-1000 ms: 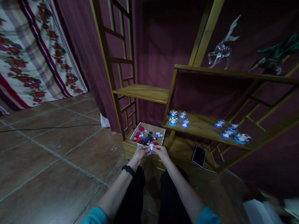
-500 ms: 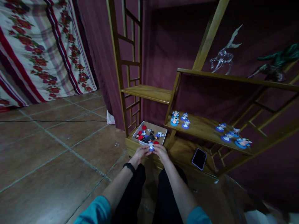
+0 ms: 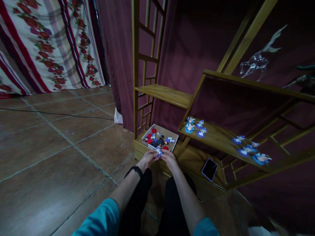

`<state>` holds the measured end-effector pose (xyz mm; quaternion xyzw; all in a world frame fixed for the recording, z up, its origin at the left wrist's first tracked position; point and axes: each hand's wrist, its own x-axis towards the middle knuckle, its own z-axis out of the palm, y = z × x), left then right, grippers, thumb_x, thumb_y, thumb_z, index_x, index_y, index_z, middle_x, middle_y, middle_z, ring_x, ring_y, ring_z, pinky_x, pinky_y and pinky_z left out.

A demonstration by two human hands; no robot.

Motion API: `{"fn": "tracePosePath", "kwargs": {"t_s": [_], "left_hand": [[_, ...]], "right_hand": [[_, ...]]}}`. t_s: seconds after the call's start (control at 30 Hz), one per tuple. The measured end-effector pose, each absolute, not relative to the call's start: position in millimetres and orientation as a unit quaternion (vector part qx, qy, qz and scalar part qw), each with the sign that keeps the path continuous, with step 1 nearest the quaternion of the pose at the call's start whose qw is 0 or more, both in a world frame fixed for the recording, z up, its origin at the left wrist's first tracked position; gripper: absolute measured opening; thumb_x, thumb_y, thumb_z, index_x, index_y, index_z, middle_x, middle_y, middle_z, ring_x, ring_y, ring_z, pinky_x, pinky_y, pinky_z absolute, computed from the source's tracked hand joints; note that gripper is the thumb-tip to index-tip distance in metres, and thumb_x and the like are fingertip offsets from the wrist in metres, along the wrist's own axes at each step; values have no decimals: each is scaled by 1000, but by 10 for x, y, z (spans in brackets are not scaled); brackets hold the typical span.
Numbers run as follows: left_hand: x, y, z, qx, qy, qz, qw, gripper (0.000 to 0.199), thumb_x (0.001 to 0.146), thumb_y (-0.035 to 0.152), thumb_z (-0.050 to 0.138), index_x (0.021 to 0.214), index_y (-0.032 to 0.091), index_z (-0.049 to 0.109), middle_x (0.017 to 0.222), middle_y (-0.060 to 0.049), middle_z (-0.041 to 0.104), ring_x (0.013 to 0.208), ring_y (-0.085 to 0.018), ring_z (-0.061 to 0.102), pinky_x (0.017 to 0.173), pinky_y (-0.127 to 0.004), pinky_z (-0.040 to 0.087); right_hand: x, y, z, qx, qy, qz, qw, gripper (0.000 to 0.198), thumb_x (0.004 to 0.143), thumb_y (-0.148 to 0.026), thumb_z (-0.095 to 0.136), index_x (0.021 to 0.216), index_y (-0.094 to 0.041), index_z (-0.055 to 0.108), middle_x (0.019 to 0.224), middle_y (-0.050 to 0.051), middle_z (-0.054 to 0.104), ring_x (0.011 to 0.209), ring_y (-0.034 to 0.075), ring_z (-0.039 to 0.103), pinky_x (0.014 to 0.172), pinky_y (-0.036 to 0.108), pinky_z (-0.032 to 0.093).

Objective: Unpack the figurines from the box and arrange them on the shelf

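A small white and purple figurine (image 3: pixel 158 150) is held between my two hands, just in front of a cardboard box. My left hand (image 3: pixel 148 158) pinches it from the left, and my right hand (image 3: pixel 168 157) grips its right side. Behind them the open box (image 3: pixel 175 139) holds several jumbled figurines with red, black and purple parts. On the wooden shelf (image 3: pixel 219 140) to the right, several figurines on blue and purple round bases stand in two groups; one purple-based figurine (image 3: pixel 201 132) is in the left group.
A phone (image 3: pixel 209 169) lies on the low board at the right. A clear glass animal figure (image 3: pixel 256 64) and a dark figure stand on the upper shelf. A bare step shelf (image 3: pixel 164 95) juts out above the box. A black cable (image 3: pixel 61 114) crosses the tiled floor.
My view has turned slightly left, so the shelves sit farther right. Both hands still hold the figurine, which now looks a little tilted.
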<state>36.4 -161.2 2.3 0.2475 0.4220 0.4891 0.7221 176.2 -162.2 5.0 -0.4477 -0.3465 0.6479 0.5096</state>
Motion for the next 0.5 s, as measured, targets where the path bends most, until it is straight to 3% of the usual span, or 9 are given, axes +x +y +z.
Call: {"fn": "tracePosePath", "kwargs": {"t_s": [0.2,0.5], "left_hand": [[379,-1631,33,251,428,509,704,13,67,7,68,80,9,64,70,-8,67,59,-13,64,55,-19,51],[411,-1640,31,268,415,503,709,17,67,7,69,82,10,63,73,-8,68,61,-13,65,59,-21,52]], "right_hand": [[1729,-1643,29,-476,-345,628,510,40,53,-28,75,91,-19,64,94,5,66,88,20,62,77,30,47],[1764,-1659,42,-494,-391,608,483,36,54,-34,73,86,-18,66,81,3,68,74,16,62,66,26,45]]}}
